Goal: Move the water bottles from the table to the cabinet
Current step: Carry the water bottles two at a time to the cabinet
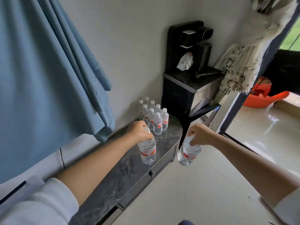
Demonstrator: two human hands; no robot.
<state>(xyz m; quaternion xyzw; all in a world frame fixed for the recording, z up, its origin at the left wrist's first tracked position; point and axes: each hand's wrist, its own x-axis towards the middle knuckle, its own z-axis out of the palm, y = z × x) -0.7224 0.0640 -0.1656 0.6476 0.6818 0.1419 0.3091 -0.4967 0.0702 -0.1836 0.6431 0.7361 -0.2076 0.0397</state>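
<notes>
**2 bottles held by their necks at the cabinet**

The left hand (139, 132) grips the neck of a bottle (147, 151) over the cabinet (123, 174) top, near its rounded far end. The right hand (198, 134) grips a second bottle (188, 154) by its neck, hanging past the cabinet's front edge, above the floor (203, 189). A cluster of bottles (153, 116) stands at the far end, against the wall.
</notes>
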